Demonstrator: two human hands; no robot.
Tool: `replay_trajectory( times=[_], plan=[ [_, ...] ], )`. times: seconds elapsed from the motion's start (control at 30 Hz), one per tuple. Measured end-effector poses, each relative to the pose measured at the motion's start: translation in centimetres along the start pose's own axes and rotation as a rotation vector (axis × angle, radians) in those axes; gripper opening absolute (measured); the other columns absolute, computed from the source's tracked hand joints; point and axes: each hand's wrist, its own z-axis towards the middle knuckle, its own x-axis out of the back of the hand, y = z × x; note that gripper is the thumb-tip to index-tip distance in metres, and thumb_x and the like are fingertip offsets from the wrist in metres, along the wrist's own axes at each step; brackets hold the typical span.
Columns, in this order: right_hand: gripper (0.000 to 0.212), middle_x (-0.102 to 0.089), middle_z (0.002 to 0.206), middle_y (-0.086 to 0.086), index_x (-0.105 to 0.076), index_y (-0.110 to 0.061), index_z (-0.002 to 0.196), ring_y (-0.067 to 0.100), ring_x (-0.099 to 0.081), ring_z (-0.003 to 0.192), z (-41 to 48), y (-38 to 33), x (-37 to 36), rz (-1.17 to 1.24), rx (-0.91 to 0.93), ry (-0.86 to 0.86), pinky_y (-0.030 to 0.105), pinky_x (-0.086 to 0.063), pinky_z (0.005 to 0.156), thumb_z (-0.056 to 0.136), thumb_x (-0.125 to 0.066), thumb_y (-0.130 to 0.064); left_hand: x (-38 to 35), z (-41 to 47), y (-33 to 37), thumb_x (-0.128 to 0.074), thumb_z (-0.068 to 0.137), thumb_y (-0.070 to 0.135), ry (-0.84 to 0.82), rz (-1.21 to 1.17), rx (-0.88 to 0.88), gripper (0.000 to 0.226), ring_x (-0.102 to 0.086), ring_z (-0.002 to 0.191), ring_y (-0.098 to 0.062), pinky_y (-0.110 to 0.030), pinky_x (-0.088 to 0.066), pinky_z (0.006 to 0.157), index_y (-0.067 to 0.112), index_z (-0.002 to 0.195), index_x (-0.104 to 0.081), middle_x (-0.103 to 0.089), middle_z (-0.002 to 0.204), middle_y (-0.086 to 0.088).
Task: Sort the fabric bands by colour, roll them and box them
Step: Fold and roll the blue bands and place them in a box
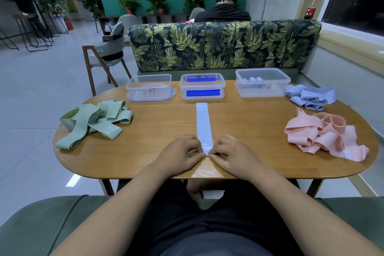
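Pinching the near end of one pale blue band (pixel 204 122), the left hand (pixel 180 153) and right hand (pixel 232 155) sit side by side at the lower centre of the frame, fingers curled, fingertips on the fabric's two corners. That single band lies flat and straight on the wooden table (pixel 249 114), running up the frame toward the boxes. Three loose piles lie around it: a green pile (pixel 95 120) at the left, a blue pile (pixel 310 96) at the upper right, and a pink pile (pixel 324 137) below that at the right. Three clear plastic boxes stand in a row along the table's far edge. The left box (pixel 149 87) shows only handwriting on its wall. The middle box (pixel 202 86) shows two bright blue strips, one above the other; whether it is two stacked boxes I cannot tell. The right box (pixel 261 82) holds three pale blue rolls (pixel 252 79) against its back wall.
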Motion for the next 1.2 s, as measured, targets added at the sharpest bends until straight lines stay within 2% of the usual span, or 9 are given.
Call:
replay_trajectory(
  times=[0.23, 0.47, 0.57, 0.63, 0.7, 0.8, 0.87, 1.07, 1.2],
  plan=[
    [0.011, -0.060, 0.090, -0.017, -0.079, -0.030, 0.096, 0.012, -0.054, 0.091, -0.01, 0.02, -0.17, -0.009, 0.014, 0.009, 0.033, -0.051, 0.081, 0.097, -0.069, -0.032, 0.17, -0.34, 0.43, -0.071, 0.098, 0.038, 0.012, 0.026, -0.058, 0.016, -0.055, 0.090, -0.012, -0.038, -0.050, 0.086, 0.026, 0.087, -0.067, -0.051, 0.087, 0.022],
    [0.014, -0.059, 0.090, -0.018, -0.081, -0.030, 0.097, 0.009, -0.051, 0.092, -0.19, -0.22, -0.12, -0.040, 0.001, 0.027, 0.027, -0.049, 0.080, 0.096, -0.069, -0.037, -0.12, -0.10, 0.37, -0.070, 0.098, 0.044, 0.024, 0.036, -0.009, 0.019, -0.055, 0.090, -0.010, -0.035, -0.050, 0.082, 0.033, 0.084, -0.065, -0.057, 0.091, 0.018],
    [0.014, -0.059, 0.090, -0.017, -0.082, -0.029, 0.097, 0.007, -0.050, 0.093, -0.22, -0.28, -0.09, -0.049, 0.001, 0.031, 0.021, -0.044, 0.081, 0.096, -0.070, -0.037, -0.03, 0.24, 0.12, -0.078, 0.091, 0.044, 0.015, -0.064, 0.108, 0.019, -0.056, 0.094, -0.005, -0.027, -0.045, 0.084, 0.036, 0.080, -0.063, -0.060, 0.092, 0.015],
    [0.015, -0.060, 0.090, -0.016, -0.082, -0.029, 0.098, 0.007, -0.050, 0.094, -0.20, -0.25, -0.07, -0.054, -0.004, 0.031, 0.020, -0.041, 0.082, 0.096, -0.069, -0.037, 0.20, 0.43, 0.05, -0.081, 0.087, 0.043, 0.011, -0.135, 0.174, 0.016, -0.057, 0.098, -0.006, -0.025, -0.044, 0.084, 0.037, 0.089, -0.067, -0.063, 0.097, 0.015],
    [0.016, -0.061, 0.091, -0.017, -0.083, -0.030, 0.098, 0.004, -0.047, 0.094, -0.20, -0.23, 0.00, -0.043, -0.020, 0.029, 0.019, -0.039, 0.082, 0.095, -0.069, -0.038, 0.24, 0.38, 0.02, -0.081, 0.088, 0.040, 0.001, -0.146, 0.148, 0.018, -0.056, 0.099, -0.007, -0.027, -0.044, 0.086, 0.037, 0.098, -0.066, -0.062, 0.099, 0.016],
    [0.016, -0.062, 0.091, -0.018, -0.083, -0.031, 0.098, 0.003, -0.047, 0.094, -0.17, -0.27, 0.15, -0.034, -0.027, 0.018, 0.017, -0.039, 0.082, 0.094, -0.069, -0.038, 0.01, 0.03, 0.27, -0.070, 0.097, 0.042, -0.036, -0.035, 0.039, 0.008, -0.052, 0.098, -0.006, -0.036, -0.046, 0.094, 0.035, 0.099, -0.068, -0.059, 0.099, 0.019],
    [0.015, -0.062, 0.092, -0.018, -0.083, -0.031, 0.099, 0.006, -0.050, 0.095, -0.25, -0.30, 0.19, -0.034, -0.024, 0.007, 0.019, -0.040, 0.082, 0.094, -0.070, -0.038, -0.12, -0.09, 0.35, -0.065, 0.100, 0.044, -0.039, 0.006, 0.012, 0.012, -0.051, 0.096, -0.009, -0.040, -0.047, 0.094, 0.033, 0.099, -0.070, -0.058, 0.099, 0.021],
    [0.010, -0.061, 0.093, -0.016, -0.082, -0.029, 0.100, 0.009, -0.052, 0.094, -0.40, -0.40, 0.24, -0.048, 0.019, 0.035, 0.019, -0.038, 0.081, 0.094, -0.073, -0.032, -0.23, -0.45, 0.59, -0.070, 0.097, 0.043, 0.009, 0.026, -0.033, 0.013, -0.053, 0.096, -0.012, -0.035, -0.048, 0.092, 0.031, 0.098, -0.072, -0.059, 0.095, 0.020],
    [0.015, -0.063, 0.103, -0.013, -0.079, -0.027, 0.106, 0.015, -0.057, 0.099, -0.44, -0.23, 0.09, -0.030, 0.066, 0.031, 0.023, -0.045, 0.086, 0.097, -0.069, -0.021, -0.09, -0.50, 0.65, -0.069, 0.097, 0.038, 0.003, 0.022, -0.026, 0.011, -0.054, 0.097, -0.013, -0.035, -0.048, 0.091, 0.030, 0.100, -0.076, -0.060, 0.096, 0.018]
  ],
)
